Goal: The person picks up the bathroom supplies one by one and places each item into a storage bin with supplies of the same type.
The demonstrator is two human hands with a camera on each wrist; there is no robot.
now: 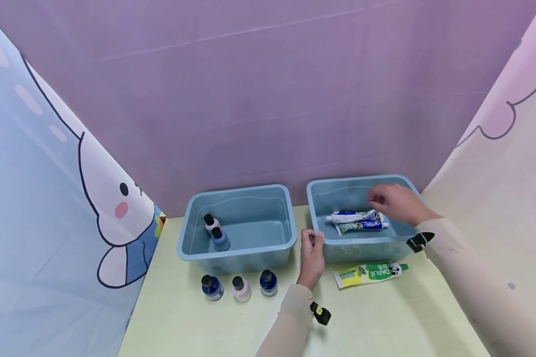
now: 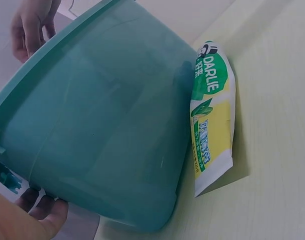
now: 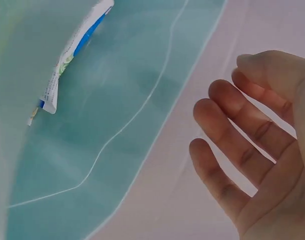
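My left hand (image 1: 311,258) grips the front left corner of the right-hand blue bin (image 1: 362,241); in the left wrist view its curled fingers (image 2: 55,215) show at the bin's rim. Over that bin's right side hovers my right hand (image 1: 397,203). It holds nothing, and in the right wrist view its fingers (image 3: 237,145) are loosely bent and spread. Below it, inside the bin, lie toothpaste tubes, among them a blue and white toothpaste tube (image 1: 362,226). A green and yellow Darlie toothpaste tube (image 1: 369,274) lies on the table along the bin's front.
To the left stands a second blue bin (image 1: 268,253) with two dark-capped bottles in it, one bluish (image 1: 221,240). Before it on the table (image 1: 174,322) stand a dark blue bottle (image 1: 212,288), a pale pink bottle (image 1: 241,290) and another dark blue bottle (image 1: 269,283). A purple cloth wall (image 1: 250,99) rises behind.
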